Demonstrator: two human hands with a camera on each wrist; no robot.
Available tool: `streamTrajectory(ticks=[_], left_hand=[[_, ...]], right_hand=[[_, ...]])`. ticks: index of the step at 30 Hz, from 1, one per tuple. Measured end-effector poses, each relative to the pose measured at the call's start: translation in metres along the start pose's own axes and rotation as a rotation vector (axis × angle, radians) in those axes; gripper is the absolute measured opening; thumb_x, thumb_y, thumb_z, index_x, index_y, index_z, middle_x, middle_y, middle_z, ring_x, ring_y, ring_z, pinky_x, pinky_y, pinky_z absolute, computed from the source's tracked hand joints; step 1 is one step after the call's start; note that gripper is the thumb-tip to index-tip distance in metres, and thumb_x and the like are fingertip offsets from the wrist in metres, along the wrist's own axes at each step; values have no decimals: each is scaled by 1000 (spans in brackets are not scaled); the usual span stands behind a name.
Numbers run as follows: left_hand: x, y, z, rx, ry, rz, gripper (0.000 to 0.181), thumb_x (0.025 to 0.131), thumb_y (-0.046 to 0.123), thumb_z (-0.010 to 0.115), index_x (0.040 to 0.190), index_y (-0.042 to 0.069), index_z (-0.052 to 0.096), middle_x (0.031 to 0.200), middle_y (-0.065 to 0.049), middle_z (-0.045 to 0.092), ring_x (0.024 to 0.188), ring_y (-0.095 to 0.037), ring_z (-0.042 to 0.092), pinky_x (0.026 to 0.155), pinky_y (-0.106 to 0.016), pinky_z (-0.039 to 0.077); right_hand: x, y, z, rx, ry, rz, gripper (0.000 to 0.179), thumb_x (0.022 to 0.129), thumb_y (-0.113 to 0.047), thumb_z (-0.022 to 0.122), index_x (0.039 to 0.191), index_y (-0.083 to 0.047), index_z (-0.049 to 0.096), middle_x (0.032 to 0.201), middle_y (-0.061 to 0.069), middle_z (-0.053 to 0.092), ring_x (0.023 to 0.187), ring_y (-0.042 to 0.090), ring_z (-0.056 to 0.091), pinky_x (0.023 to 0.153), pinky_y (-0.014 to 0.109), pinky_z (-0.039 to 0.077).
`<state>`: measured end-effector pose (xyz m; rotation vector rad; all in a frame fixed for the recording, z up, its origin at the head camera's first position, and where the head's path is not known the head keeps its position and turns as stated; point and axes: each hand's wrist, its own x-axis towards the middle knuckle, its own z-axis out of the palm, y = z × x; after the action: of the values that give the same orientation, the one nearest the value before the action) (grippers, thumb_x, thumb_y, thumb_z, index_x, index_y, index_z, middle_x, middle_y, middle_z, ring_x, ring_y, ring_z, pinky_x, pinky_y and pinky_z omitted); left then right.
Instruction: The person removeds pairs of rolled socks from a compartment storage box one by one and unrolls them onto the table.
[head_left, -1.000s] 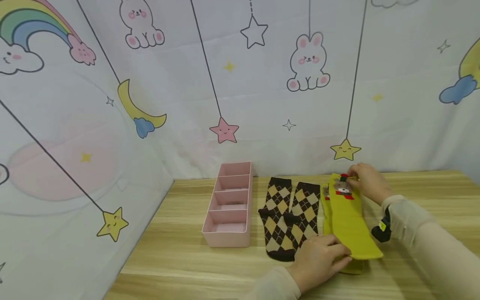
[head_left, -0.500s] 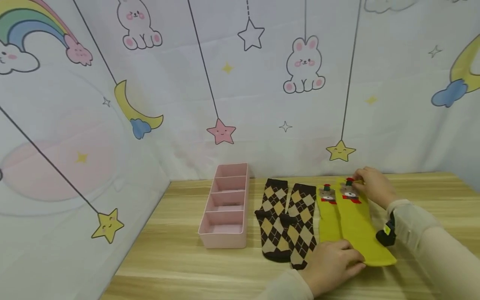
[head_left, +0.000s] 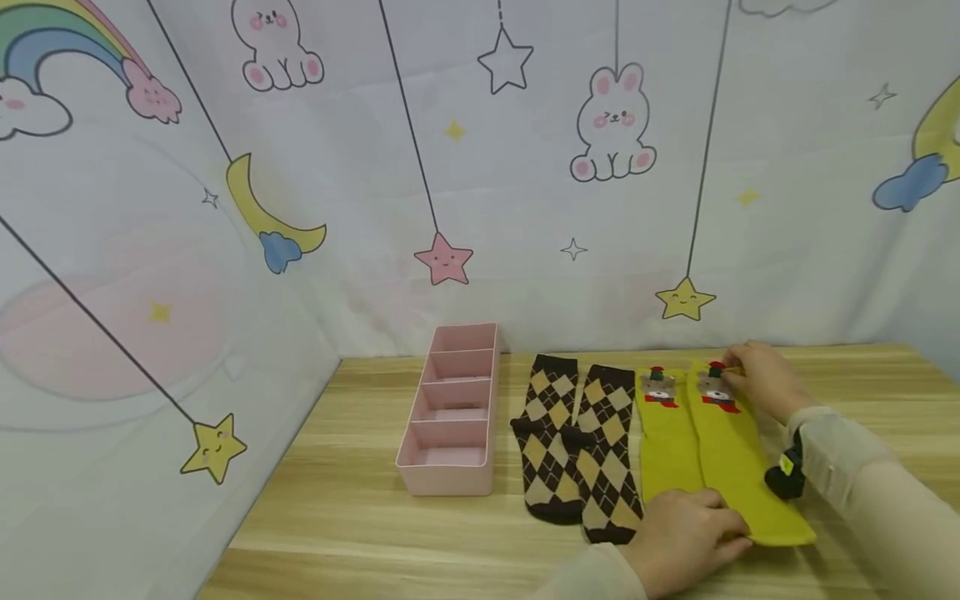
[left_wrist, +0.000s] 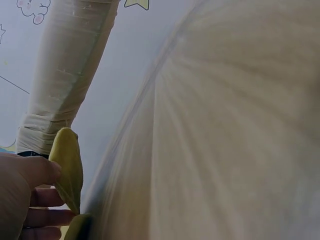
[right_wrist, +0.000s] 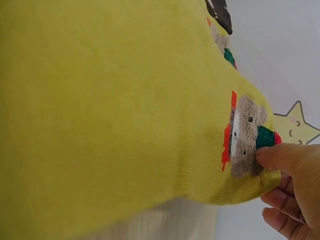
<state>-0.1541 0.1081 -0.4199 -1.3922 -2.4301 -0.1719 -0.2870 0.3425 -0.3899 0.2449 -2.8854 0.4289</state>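
Observation:
Two yellow socks with a bear design lie side by side on the right of the table. My right hand (head_left: 767,379) pinches the cuff of the right yellow sock (head_left: 738,467); the right wrist view shows the thumb on the bear patch (right_wrist: 247,135). Its toe end is pinched by my left hand (head_left: 686,533), and the left wrist view shows that yellow toe (left_wrist: 67,167) between thumb and fingers. The left yellow sock (head_left: 667,450) lies flat, its lower end hidden behind my left hand. Beside it are two brown argyle socks, a left one (head_left: 552,442) and a right one (head_left: 609,450).
A pink box (head_left: 450,479) with several compartments in a row stands left of the socks. Behind the wooden table (head_left: 352,517) hangs a white printed cloth (head_left: 525,192). A black strap device (head_left: 786,477) sits at the right wrist.
Both hands have shifted right with the right yellow sock. It lay overlapping the other yellow sock, and now the two are side by side with both bear designs showing.

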Motion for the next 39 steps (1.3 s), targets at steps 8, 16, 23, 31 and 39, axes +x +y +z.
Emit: streamTrajectory(ticks=[8, 16, 23, 31, 39], left_hand=[[1, 0, 6, -30, -54, -26, 19, 94, 48, 55, 102, 42, 70, 93, 28, 63, 75, 17, 50, 63, -1, 31], [2, 1, 12, -29, -58, -18, 19, 94, 49, 55, 101, 41, 71, 91, 28, 62, 78, 15, 50, 68, -1, 32], [2, -2, 16, -78, -77, -23, 17, 93, 47, 57, 102, 40, 70, 93, 27, 63, 82, 13, 49, 70, -1, 30], [-1, -3, 16, -167, -64, -63, 17, 89, 43, 65, 103, 36, 71, 95, 23, 60, 85, 12, 46, 73, 1, 25], [-1, -4, 16, -208, -114, -101, 18, 89, 45, 64, 104, 36, 70, 97, 22, 58, 89, 11, 46, 78, 1, 25]], right_hand=[[0, 6, 5, -4, 14, 6, 18, 84, -5, 68, 96, 8, 63, 93, 25, 62, 83, 38, 59, 74, 53, 49], [1, 9, 6, 0, 1, 9, 15, 84, -5, 68, 93, 6, 63, 92, 25, 62, 82, 37, 59, 74, 53, 49], [2, 11, 8, -17, -21, 19, 15, 84, -7, 69, 91, 5, 62, 88, 23, 60, 79, 35, 58, 73, 52, 48], [2, 16, 11, -11, -37, 18, 17, 84, -7, 69, 94, 6, 64, 92, 25, 63, 83, 38, 58, 75, 53, 48], [0, 16, 12, -17, -36, 15, 19, 84, -8, 69, 96, 6, 65, 95, 26, 64, 88, 41, 58, 77, 56, 47]])
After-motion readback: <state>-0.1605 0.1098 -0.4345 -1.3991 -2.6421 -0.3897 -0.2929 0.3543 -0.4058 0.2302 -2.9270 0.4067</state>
